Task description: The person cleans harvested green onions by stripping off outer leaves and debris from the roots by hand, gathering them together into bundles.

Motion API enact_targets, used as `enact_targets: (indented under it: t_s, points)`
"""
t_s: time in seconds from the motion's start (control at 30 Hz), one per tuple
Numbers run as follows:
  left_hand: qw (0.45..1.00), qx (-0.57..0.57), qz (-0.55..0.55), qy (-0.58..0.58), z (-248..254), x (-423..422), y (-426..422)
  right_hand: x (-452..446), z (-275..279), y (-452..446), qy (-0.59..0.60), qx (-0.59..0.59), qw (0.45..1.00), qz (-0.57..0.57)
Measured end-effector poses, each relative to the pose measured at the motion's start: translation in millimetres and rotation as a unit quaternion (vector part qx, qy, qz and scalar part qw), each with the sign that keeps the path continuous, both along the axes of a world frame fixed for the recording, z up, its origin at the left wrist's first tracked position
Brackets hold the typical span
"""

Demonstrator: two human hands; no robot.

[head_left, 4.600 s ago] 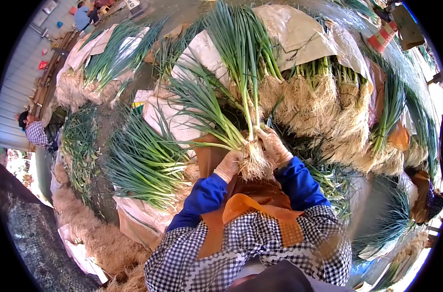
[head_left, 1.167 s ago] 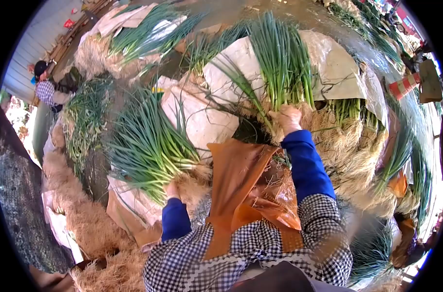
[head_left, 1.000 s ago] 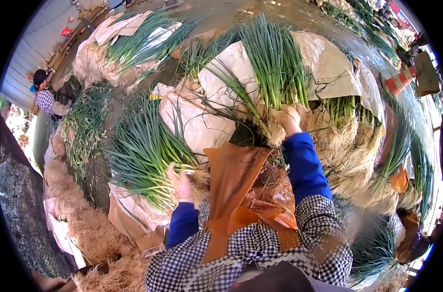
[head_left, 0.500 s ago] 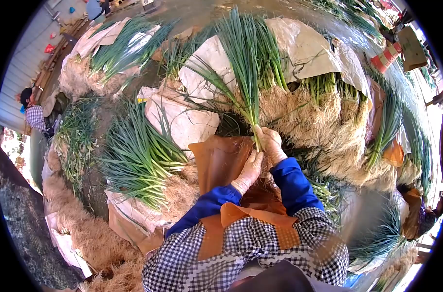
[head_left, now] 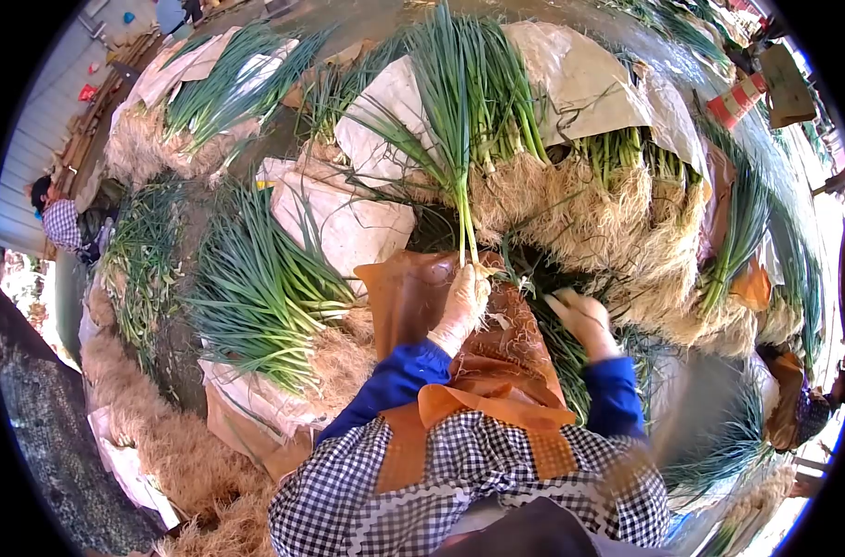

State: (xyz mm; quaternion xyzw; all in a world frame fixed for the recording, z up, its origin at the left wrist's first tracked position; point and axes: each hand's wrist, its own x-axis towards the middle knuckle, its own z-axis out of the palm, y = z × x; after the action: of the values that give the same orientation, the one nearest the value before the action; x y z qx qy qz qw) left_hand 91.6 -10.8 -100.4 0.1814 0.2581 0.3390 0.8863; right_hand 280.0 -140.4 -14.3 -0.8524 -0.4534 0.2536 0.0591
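Note:
My left hand is closed around the pale lower ends of a few green onions above the brown apron. Their leaves point away from me, over a rooted bunch. To the right, my right hand is apart from the stalks, over loose green leaves; it is blurred, and its fingers look partly stretched out with nothing visible in them. A large pile of green onions lies at the left, its roots toward the apron.
Rooted bunches lie under a pale sheet ahead on the right. Another pale sheet is left of centre. A person sits at the far left. A red and white object is at the upper right.
My right hand has left the stalks and moved right, over the loose leaves. My left hand still holds the stalks, slightly further left. Earlier it touched the left pile.

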Motion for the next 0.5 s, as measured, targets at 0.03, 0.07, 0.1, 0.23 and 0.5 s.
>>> enact_targets:
  t_s: [0.03, 0.07, 0.1, 0.23, 0.5]
  points:
    - [1.0, 0.019, -0.008, 0.021, 2.5, -3.2, -3.0, -20.9, 2.0, 26.1, 0.127, 0.147, 0.981, -0.024]
    - [0.998, 0.041, -0.013, 0.041, 2.1, -5.1, -3.4, -30.9, -29.0, 52.0, 0.135, 0.263, 0.955, 0.024]
    - [0.99, 0.064, 0.045, 0.116, -9.6, 0.5, -8.5, -53.7, -7.9, 76.9, 0.155, 0.272, 0.949, 0.037]
    - [0.989, -0.089, 0.12, 0.025, -14.3, 6.7, -6.6, -74.0, -33.4, 112.3, 0.011, 0.209, 0.956, 0.206]
    - [0.99, -0.138, 0.005, 0.006, 16.2, -14.2, 26.6, -39.3, -18.3, 34.4, -0.074, 0.015, 0.879, 0.471]
